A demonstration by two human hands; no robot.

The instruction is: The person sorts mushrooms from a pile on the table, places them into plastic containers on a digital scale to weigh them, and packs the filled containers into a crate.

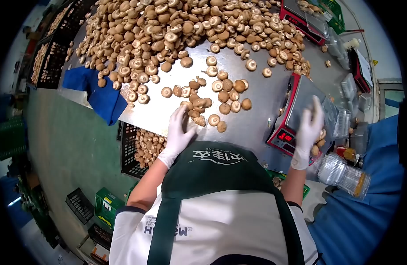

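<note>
My left hand [181, 134], in a white glove, rests at the near edge of the metal table with thumb and fingers apart, beside a small cluster of brown mushrooms [199, 104]. Loose mushrooms [224, 107] lie just right of that cluster. My right hand [310, 130], also gloved, is over the right side of a red scale [285, 136] with a lit red display. Its fingers point away from me and look spread, with nothing seen in them. A few mushrooms [319, 144] sit beside that hand, partly hidden by it.
A large mushroom heap [146, 33] covers the table's far side. Blue cloth [107, 101] lies at the left edge. Black crates [128, 152] of mushrooms stand below and left. A second red scale [316, 35], clear plastic boxes [334, 170] and a green basket [334, 13] are at right.
</note>
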